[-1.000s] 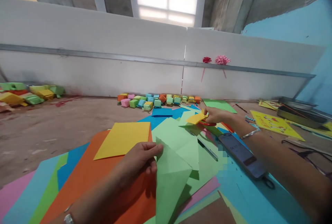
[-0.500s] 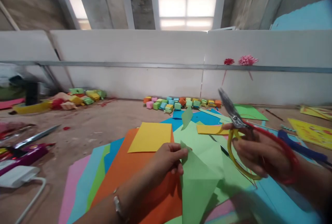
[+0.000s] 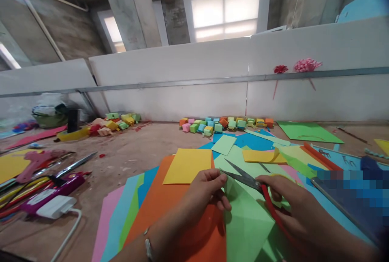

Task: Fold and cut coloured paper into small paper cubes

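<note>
My left hand (image 3: 211, 189) pinches the corner of a light green paper sheet (image 3: 244, 217) near the middle of the view. In my right hand (image 3: 291, 201) are scissors (image 3: 249, 179) with red and yellow handles. Their blades are parted and point left, with the tips close to my left fingertips. Under my left forearm lies a stack of coloured sheets topped by an orange sheet (image 3: 170, 197), and a yellow sheet (image 3: 190, 165) rests on it. A small light green piece (image 3: 224, 144) lies flat beyond my hands.
Several small paper cubes (image 3: 223, 123) line the back of the table. At the left are a pink glue gun (image 3: 36, 162), a purple power strip (image 3: 65, 185) and a white plug (image 3: 56, 207). A dark flat device (image 3: 340, 205) lies at the right.
The scissors have swung down and left, bringing their blades beside my left hand. The small light green piece, in the air before, now lies on the papers. The view has tilted and shifted.
</note>
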Demonstrator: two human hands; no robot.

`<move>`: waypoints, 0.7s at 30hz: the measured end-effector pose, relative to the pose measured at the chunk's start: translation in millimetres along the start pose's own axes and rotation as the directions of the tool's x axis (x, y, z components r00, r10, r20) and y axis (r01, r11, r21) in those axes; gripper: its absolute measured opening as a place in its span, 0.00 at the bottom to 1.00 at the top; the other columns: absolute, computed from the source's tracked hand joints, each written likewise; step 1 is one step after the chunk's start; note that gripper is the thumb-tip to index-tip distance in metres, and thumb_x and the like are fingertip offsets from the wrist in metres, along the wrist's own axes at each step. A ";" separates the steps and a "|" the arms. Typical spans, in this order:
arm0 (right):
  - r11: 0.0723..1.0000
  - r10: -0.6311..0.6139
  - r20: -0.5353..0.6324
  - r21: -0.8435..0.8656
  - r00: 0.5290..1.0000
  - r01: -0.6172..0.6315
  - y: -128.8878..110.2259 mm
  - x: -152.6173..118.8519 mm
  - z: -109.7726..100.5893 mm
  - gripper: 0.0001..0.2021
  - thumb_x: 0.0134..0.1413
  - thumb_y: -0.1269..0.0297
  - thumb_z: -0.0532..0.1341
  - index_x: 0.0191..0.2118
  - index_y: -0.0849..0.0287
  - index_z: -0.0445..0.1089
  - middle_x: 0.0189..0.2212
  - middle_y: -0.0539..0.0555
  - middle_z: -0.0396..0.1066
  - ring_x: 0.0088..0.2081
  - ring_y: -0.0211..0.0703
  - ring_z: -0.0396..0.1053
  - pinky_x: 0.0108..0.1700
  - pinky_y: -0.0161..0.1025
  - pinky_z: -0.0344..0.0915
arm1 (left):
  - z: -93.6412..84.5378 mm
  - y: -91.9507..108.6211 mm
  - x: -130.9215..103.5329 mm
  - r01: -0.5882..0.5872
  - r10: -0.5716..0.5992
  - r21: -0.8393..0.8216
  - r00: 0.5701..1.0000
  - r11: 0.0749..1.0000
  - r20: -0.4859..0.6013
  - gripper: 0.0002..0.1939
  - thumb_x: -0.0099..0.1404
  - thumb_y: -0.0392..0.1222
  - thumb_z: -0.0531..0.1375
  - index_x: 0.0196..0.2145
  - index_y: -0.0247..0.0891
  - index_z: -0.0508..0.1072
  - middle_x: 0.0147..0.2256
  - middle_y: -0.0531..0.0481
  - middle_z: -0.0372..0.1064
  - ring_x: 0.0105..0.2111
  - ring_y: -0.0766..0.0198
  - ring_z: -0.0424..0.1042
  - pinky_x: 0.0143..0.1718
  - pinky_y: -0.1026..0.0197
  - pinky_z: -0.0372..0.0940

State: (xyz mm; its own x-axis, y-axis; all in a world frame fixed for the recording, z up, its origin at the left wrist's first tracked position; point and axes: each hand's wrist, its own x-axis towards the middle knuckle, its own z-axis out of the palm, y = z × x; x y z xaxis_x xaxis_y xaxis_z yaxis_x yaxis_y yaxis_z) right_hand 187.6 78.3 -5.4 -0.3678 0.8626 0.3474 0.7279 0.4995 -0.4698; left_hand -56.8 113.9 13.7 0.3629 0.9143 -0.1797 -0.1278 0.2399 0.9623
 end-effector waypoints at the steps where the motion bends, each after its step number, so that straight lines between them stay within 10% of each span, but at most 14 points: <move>1: 1.000 0.012 0.010 -0.003 1.000 -0.012 -0.7 -1.2 1.1 0.19 0.58 0.64 0.58 0.55 0.52 0.66 0.46 0.57 0.73 0.43 0.47 0.72 0.41 0.41 0.71 | 0.6 -0.2 0.1 -0.002 0.002 -0.007 1.000 1.000 -0.006 0.22 0.47 0.55 0.69 0.26 0.36 0.66 0.16 0.58 0.60 0.16 0.67 0.70 0.15 0.70 0.57; 21: 0.953 -0.217 -0.105 -0.240 0.971 0.187 -10.0 -7.9 10.9 0.17 0.57 0.67 0.56 0.52 0.57 0.70 0.32 0.54 0.77 0.30 0.42 0.75 0.27 0.33 0.69 | 5.1 -3.4 -1.4 0.025 -0.022 -0.050 0.998 0.998 0.056 0.14 0.50 0.45 0.67 0.27 0.36 0.68 0.15 0.55 0.65 0.14 0.66 0.70 0.13 0.71 0.59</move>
State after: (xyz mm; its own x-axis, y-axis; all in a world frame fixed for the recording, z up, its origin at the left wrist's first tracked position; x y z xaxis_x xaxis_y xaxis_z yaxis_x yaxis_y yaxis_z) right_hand 176.9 67.3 -12.4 -0.4536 0.7206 0.5244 0.7635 0.6177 -0.1883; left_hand -52.2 110.1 11.7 0.4171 0.8889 -0.1892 -0.1650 0.2787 0.9461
